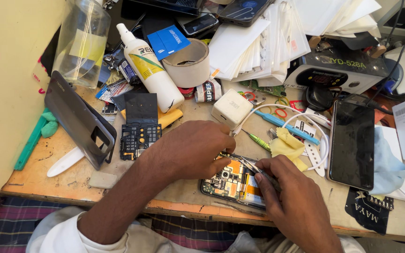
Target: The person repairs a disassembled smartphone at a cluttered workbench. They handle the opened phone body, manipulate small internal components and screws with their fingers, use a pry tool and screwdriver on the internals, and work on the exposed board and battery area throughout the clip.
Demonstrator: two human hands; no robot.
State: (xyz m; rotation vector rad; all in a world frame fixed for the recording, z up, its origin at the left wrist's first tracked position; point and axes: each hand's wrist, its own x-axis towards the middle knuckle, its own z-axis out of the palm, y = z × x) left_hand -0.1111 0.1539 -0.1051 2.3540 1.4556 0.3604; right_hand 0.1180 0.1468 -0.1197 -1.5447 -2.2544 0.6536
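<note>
An opened phone (pixel 230 182) with its back off lies on the worn bench near the front edge, its circuit board and orange parts showing. My left hand (pixel 191 150) rests over the phone's upper left, fingers curled down onto it. Thin metal tweezers (pixel 254 168) are pinched in my right hand (pixel 291 201), their tips pointing up-left onto the board by the left fingertips. The phone's lower part is hidden under both hands.
A dark phone back cover (pixel 78 119) leans at the left. A white bottle (pixel 151 70), tape roll (pixel 188 63), white charger block (pixel 230 108), yellow cloth (pixel 287 146), black phone (pixel 352 143) and a grey bench machine (pixel 338 70) crowd the bench (pixel 52 173).
</note>
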